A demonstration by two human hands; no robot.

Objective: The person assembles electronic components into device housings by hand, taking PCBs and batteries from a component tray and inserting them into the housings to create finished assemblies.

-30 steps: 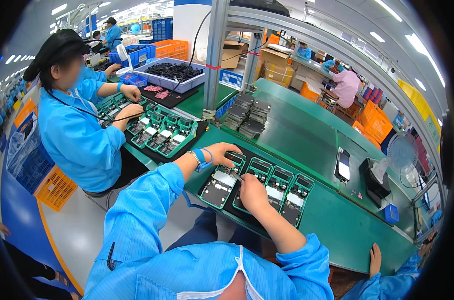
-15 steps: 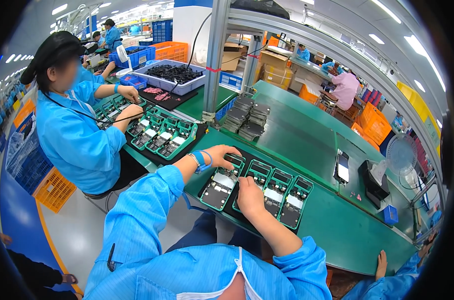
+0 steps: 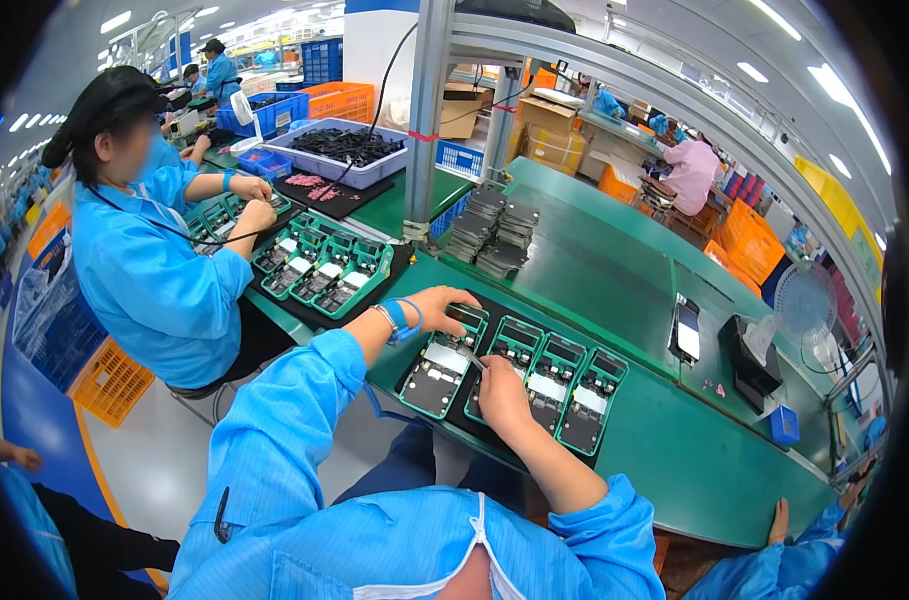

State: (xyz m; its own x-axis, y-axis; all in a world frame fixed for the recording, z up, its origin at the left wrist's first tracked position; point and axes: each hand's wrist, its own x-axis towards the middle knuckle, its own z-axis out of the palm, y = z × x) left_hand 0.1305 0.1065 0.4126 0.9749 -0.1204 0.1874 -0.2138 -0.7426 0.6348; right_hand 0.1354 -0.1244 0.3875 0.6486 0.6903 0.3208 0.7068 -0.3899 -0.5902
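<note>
Green-framed unit (image 3: 442, 362) is lying on the dark mat (image 3: 466, 405) right in front of the person, leftmost in its row, its upper part disappearing partly under the left hand (image 3: 436, 312). That hand is arching over the upper end, thumb and forefinger standing apart; whether they are gripping the frame or just resting on it, I can't tell from here, and the other fingers are hiding behind the hand. The right hand (image 3: 502, 392) is coming in over the right side, fingers closing narrowly around a slim tool (image 3: 476, 360); only a short greyish length is showing, the rest is vanishing into the hand, and its tip is getting lost among the small parts. Three more units (image 3: 591, 400) are sitting just to the right, and the right hand is covering the lower portion of the nearest. Beyond the mat, flat dark plates (image 3: 504, 240) are standing in stacks, while over on the left a co-worker (image 3: 154, 260) is bending over similar units, whatever those fingers are holding being too small to make out. Down at the lower right, another person's hand (image 3: 779, 522) is touching the bench edge, the body being cut off by the dark rim.
</note>
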